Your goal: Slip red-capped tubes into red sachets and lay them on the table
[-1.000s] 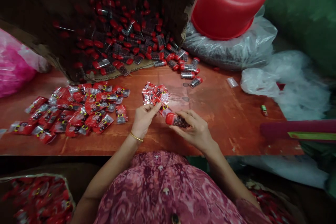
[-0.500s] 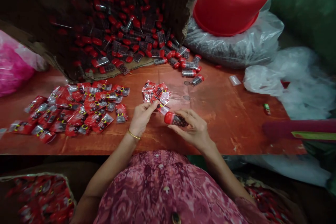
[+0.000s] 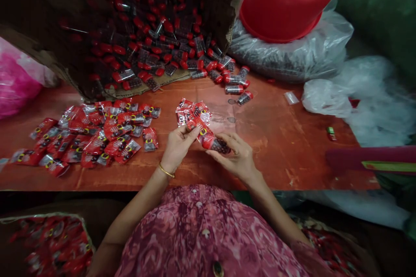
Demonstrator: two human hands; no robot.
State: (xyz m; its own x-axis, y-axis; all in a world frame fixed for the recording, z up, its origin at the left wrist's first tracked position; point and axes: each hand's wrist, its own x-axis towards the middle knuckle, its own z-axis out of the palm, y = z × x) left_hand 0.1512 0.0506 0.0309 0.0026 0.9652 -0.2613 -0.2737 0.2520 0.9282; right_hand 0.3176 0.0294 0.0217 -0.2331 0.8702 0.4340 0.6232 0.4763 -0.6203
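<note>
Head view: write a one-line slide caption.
Right hand holds a red-capped vial against a red sachet pinched in the left hand, beside a spread of sachets.

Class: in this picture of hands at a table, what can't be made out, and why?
Head view: print on the red plastic sachet in the left hand, too small and blurred.
Head view: red-capped clear tube, its end covered by the right hand.
Head view: back of the brown cardboard box, lost in darkness.
Head view: upturned red plastic bucket, cut off by the top edge.
</note>
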